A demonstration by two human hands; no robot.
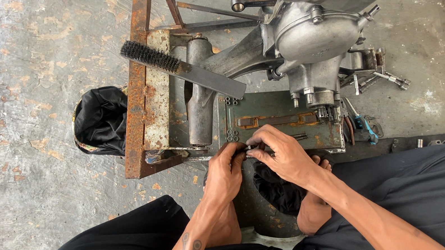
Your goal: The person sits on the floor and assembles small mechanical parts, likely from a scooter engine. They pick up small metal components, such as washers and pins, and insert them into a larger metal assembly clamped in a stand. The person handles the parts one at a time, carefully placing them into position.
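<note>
Small dark metal part [249,149] sits pinched between both my hands at the near edge of the green steel plate [277,107]; left grip [227,171] and right grip [282,154] both closed on it.

head cam: worn on the person's head, looks straight down, close over the hands and rusty stand [139,95]
shared: single view only
</note>
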